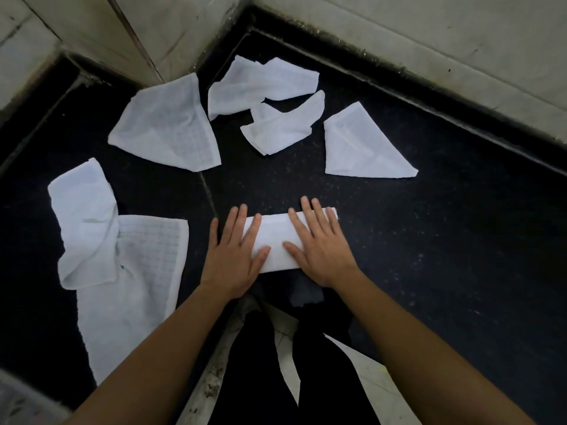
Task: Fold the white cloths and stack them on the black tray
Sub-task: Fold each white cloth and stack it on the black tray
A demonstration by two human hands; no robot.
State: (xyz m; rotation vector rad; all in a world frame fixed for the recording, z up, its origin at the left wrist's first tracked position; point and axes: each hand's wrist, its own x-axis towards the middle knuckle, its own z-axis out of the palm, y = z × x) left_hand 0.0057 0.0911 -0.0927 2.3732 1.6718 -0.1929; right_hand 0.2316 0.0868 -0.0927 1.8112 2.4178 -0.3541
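Folded white cloth (276, 240) lies as a narrow oblong band on the black speckled bench (429, 240), near its front edge, straight ahead of the person.

Both hands are flat on it, palms down, fingers straight and spread, gripping nothing. Left hand (234, 259) covers the band's left end; its outer fingers rest on bare bench. Right hand (319, 250) covers the right half, fingertips reaching the far edge. The thumbs point toward each other over the middle, apart.

Loose cloths, all on the bench, well apart from the folded one:
- large flat cloth (135, 271) at left, running to the front edge, with a crumpled cloth (82, 222) lying over its far left corner
- rumpled cloth (168, 127) at far left, near the wall corner
- creased cloth (260, 81) at the back, and a small bunched cloth (282, 127) just in front — touching or overlapping, cannot tell which
- triangular cloth (359, 148) at right, flat

Pale tiled wall (429, 32) borders the bench behind. Black trousers (254, 363) and light floor tiles (368, 381) show below the edge.
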